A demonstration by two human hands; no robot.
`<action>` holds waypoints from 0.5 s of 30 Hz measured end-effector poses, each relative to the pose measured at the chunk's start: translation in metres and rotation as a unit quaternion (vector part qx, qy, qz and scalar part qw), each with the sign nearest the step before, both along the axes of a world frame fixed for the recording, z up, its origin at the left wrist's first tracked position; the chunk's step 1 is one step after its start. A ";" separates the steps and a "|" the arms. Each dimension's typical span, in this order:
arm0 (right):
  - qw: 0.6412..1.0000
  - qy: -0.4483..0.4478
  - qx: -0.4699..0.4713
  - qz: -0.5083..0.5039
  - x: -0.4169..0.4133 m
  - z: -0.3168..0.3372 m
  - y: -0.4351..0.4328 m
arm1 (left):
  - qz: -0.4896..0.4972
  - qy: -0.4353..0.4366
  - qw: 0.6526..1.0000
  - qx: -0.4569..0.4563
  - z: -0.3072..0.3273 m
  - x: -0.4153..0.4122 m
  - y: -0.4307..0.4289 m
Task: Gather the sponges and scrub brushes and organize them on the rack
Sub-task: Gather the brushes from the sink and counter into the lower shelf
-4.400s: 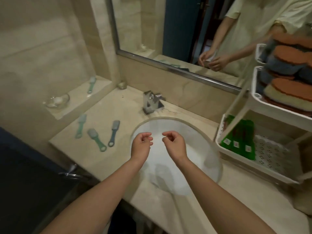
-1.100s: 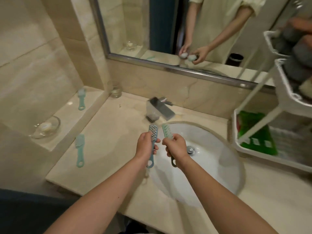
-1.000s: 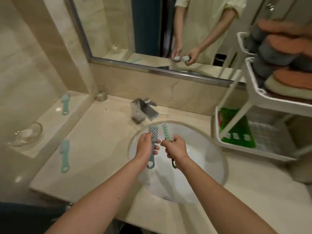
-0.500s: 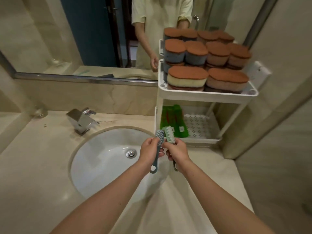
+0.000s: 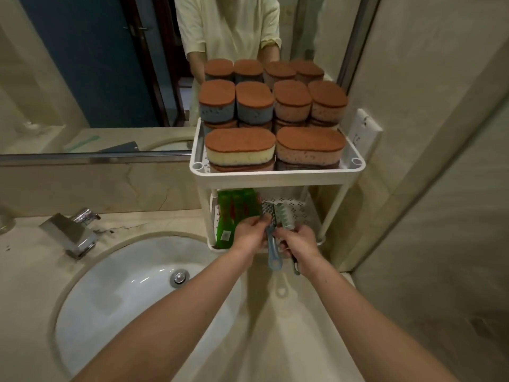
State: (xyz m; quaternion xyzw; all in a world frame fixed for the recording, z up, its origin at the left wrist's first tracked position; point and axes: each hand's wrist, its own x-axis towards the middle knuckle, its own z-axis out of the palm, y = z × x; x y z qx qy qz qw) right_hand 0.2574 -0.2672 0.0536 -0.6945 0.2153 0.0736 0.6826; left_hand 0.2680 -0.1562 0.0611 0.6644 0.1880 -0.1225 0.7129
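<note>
You had brought both brushes forward to the white two-tier plastic rack (image 5: 275,178) at frame centre, left hand (image 5: 249,236) clamped on the blue-handled scrub brush (image 5: 273,256), right hand (image 5: 299,240) on the pale-green scrub brush (image 5: 286,220), heads over its lower shelf (image 5: 299,209), best laid flat, side by side.

Your right hand (image 5: 298,241) covers most of the handle of the green brush (image 5: 285,217); on the rack (image 5: 334,208), the top tray (image 5: 275,177) hides the rear of the lower shelf (image 5: 298,210).

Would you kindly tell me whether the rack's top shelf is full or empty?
Full: the top shelf is covered from side to side with brown-topped sponges, stacked in layers.
</note>
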 end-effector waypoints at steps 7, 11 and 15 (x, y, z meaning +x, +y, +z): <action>0.999 0.017 -0.038 -0.029 0.060 -0.014 -0.015 | -0.024 -0.023 0.996 0.088 -0.006 0.044 -0.004; 0.996 0.051 -0.071 -0.028 0.092 -0.038 -0.016 | -0.042 -0.061 0.978 0.196 -0.015 0.053 0.001; 0.991 0.076 -0.110 -0.006 0.111 -0.057 -0.010 | -0.038 -0.084 0.965 0.246 -0.020 0.055 0.004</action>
